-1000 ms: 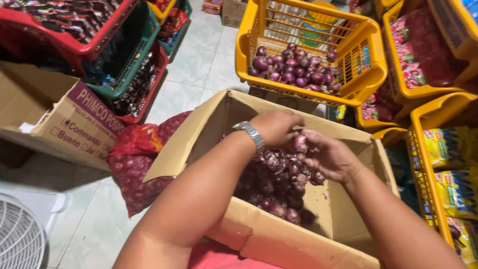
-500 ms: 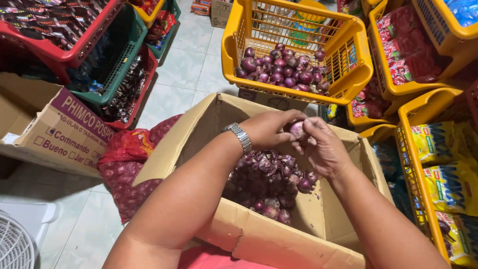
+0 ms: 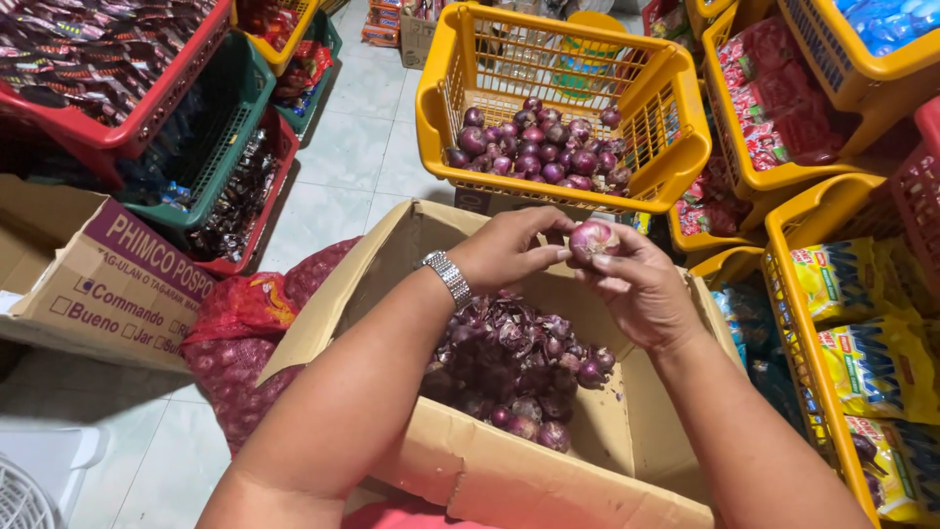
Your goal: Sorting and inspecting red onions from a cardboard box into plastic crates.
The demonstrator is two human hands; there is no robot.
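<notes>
Bright even indoor light, soft shadows, sharp focus, slight wide-angle stretch at edges.

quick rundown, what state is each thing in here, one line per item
red onion: held up between both hands over the box
left hand: fingertips pinching the onion
right hand: cradling the onion
cardboard box: flaps open, partly filled with onions and loose skins
yellow basket: holds a layer of red onions
red mesh sack: lying on the floor, bulging
</notes>
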